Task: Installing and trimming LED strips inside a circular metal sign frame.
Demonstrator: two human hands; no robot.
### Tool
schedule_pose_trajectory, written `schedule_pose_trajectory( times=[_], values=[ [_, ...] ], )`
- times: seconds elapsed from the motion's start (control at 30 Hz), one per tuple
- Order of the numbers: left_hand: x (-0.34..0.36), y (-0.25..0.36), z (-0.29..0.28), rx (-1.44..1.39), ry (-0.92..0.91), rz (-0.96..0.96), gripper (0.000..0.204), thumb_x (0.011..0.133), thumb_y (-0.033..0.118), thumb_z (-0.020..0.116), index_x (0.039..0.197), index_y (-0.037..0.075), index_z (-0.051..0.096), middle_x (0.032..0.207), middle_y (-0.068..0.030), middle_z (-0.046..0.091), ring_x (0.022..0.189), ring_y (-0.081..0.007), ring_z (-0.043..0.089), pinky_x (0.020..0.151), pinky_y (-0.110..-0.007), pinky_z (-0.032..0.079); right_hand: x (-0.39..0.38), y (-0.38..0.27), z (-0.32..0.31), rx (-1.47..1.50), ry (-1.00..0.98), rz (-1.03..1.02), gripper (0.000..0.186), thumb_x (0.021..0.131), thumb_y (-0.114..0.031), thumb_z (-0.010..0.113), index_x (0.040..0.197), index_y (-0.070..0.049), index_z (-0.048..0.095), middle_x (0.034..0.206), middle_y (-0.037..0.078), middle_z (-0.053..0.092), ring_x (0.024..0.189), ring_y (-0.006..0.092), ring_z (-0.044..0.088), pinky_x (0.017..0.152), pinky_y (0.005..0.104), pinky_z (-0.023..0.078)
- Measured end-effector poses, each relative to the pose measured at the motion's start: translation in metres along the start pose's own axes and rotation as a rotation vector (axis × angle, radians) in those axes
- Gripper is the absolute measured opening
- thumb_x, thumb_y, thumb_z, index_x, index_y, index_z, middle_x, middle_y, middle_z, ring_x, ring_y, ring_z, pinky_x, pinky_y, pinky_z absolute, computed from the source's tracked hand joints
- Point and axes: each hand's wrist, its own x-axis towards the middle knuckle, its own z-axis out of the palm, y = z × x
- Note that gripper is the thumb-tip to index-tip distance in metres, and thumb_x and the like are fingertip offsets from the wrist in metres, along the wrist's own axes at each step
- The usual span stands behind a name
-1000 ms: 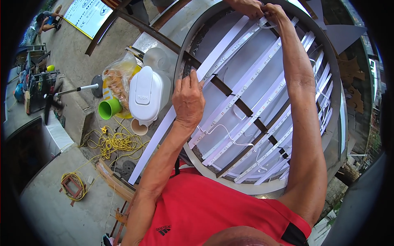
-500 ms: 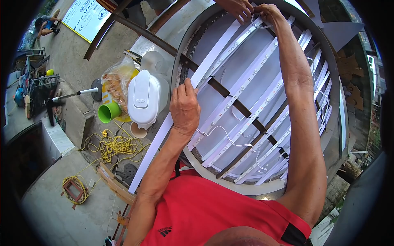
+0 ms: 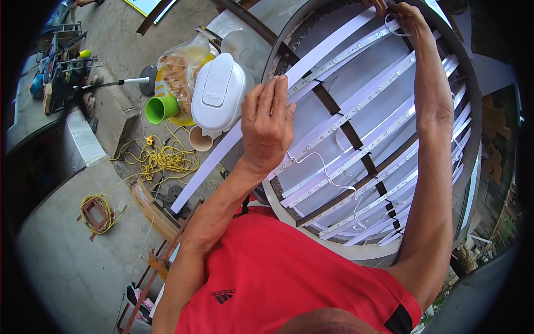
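Note:
My left hand [image 3: 267,122] lies over a long flat white strip [image 3: 328,43], fingers stretched out along it and the thumb apart. The strip slants across a large round metal frame [image 3: 474,106], and its lower end juts past the rim. Inside the frame run several rows of LED light strips [image 3: 378,133] with thin white wires. My right hand [image 3: 410,18] reaches to the far rim with its fingers bent and closed beside a loop of white wire [image 3: 397,30]; what they pinch is hidden. Another person's hand [image 3: 378,5] touches the strip's far end, partly cut off.
Left of the frame stand a white-lidded container [image 3: 218,94], a green cup [image 3: 161,109], a bag of food [image 3: 179,72] and a beige cup [image 3: 201,138]. Yellow cord [image 3: 158,161] lies tangled on the ground. A dark metal bar [image 3: 245,19] crosses the top.
The view has shifted, so the frame sits further up and right. My left fingers have straightened from a closed grip onto the strip. My right hand stays at the far rim.

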Motion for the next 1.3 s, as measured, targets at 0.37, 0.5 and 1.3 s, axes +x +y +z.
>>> schedule_pose_trajectory(
  times=[0.37, 0.5, 1.3],
  values=[
    [-0.052, -0.029, -0.084, 0.292, -0.126, -0.363, 0.094, 0.066, 0.029, 0.089, 0.140, -0.001, 0.038, 0.122, -0.0209, 0.047, 0.112, -0.0383, 0.049, 0.097, -0.047, 0.041, 0.063, 0.029, -0.032, 0.083, -0.136, -0.103, 0.018, 0.087, -0.013, 0.065, 0.097, -0.001, 0.074, 0.087, 0.007, 0.070, 0.065, 0.0024, 0.055, 0.053, 0.0128, 0.039],
    [-0.056, -0.044, -0.101, 0.110, -0.084, -0.365, 0.099, 0.067, 0.034, 0.089, 0.142, -0.001, 0.035, 0.123, -0.0218, 0.047, 0.111, -0.0382, 0.051, 0.098, -0.047, 0.042, 0.057, 0.027, -0.032, 0.028, -0.156, -0.091, 0.029, 0.090, -0.011, 0.054, 0.108, -0.001, 0.073, 0.102, 0.004, 0.073, 0.078, 0.0027, 0.059, 0.059, 0.0106, 0.038],
    [0.007, -0.087, -0.077, 0.124, -0.274, -0.457, 0.123, 0.061, 0.039, 0.086, 0.154, 0.003, 0.016, 0.139, -0.0277, 0.046, 0.127, -0.0421, 0.049, 0.106, -0.045, 0.041, 0.022, 0.018, -0.016, 0.066, -0.036, -0.133, 0.010, 0.084, -0.012, 0.070, 0.082, -0.004, 0.066, 0.066, -0.002, 0.060, 0.049, 0.0015, 0.049, 0.041, 0.0132, 0.036]
  ],
)
